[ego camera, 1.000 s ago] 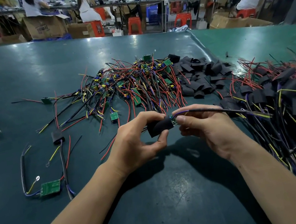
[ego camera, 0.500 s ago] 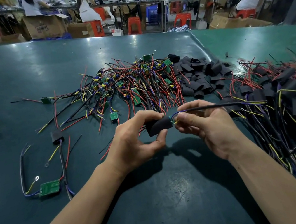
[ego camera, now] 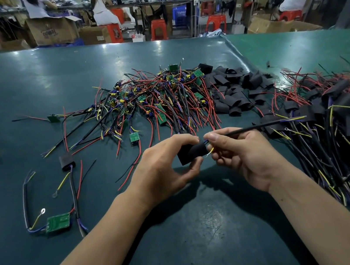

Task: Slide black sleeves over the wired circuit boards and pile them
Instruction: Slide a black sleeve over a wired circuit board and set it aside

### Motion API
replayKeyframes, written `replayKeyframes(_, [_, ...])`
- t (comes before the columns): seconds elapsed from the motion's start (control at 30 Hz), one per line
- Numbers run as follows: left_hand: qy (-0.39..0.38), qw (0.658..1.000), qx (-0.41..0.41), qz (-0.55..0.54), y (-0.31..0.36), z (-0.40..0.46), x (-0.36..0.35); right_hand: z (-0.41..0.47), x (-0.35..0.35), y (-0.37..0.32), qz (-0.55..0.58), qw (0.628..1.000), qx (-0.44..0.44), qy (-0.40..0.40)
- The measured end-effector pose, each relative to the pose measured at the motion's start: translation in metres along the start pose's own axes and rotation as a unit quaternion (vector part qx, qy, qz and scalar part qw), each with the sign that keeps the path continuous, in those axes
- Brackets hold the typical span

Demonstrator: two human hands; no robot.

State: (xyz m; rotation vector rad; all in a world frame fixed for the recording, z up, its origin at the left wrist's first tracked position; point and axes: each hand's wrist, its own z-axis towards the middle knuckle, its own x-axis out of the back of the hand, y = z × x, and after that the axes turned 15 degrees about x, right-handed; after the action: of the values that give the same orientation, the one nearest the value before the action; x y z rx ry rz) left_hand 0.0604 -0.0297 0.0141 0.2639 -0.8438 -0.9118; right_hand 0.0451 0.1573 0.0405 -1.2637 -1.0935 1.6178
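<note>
Left hand: we pinch the black sleeve — thumb under, fingers over.
Right hand: we pinch the wires at its right end.

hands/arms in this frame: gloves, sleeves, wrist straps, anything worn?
Nothing worn that shows. The left hand and right hand are bare, with no gloves or finger cots. Both forearms are bare to the frame's bottom edge: no sleeve, watch, band, ESD strap or ring visible. Fingernails look short and unpainted.
</note>
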Motion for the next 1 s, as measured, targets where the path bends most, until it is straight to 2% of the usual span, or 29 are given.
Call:
replayKeyframes(0.13, [0.007,1.0,0.003,0.0,-0.001,0.001,0.0,0.002,0.0,0.003,-0.01,1.0,-0.005,-0.002])
replayKeyframes(0.27, [0.005,1.0,-0.007,-0.021,0.0,0.0,-0.001,-0.001,0.0,0.004,-0.1,0.99,-0.022,-0.094])
replayKeyframes(0.33, [0.006,1.0,-0.023,-0.017,0.0,0.001,-0.003,-0.004,-0.002,0.005,-0.112,0.988,-0.019,-0.104])
replayKeyframes(0.43, [0.063,0.996,-0.057,0.035,-0.003,0.005,-0.001,-0.001,-0.003,0.002,-0.099,0.994,0.055,-0.002])
replayKeyframes(0.53, [0.127,0.99,-0.033,0.052,-0.007,0.005,0.001,0.01,0.01,-0.007,-0.049,0.964,0.162,0.205])
replayKeyframes(0.63, [0.149,0.982,0.026,0.111,-0.013,0.004,0.001,0.016,0.039,-0.02,0.087,0.885,0.229,0.396])
replayKeyframes(0.67, [0.149,0.976,0.057,0.149,-0.016,0.004,0.002,0.016,0.047,-0.023,0.124,0.864,0.228,0.431])
replayKeyframes(0.73, [0.143,0.954,0.132,0.227,-0.024,0.006,0.006,0.017,0.059,-0.026,0.168,0.849,0.2,0.459])
replayKeyframes(0.83, [0.137,0.913,0.253,0.291,-0.037,0.007,0.016,0.017,0.067,-0.025,0.17,0.862,0.161,0.451])
replayKeyframes(1.0, [0.08,0.845,0.398,0.348,-0.053,0.003,0.026,0.015,0.051,-0.018,0.092,0.927,0.063,0.359])
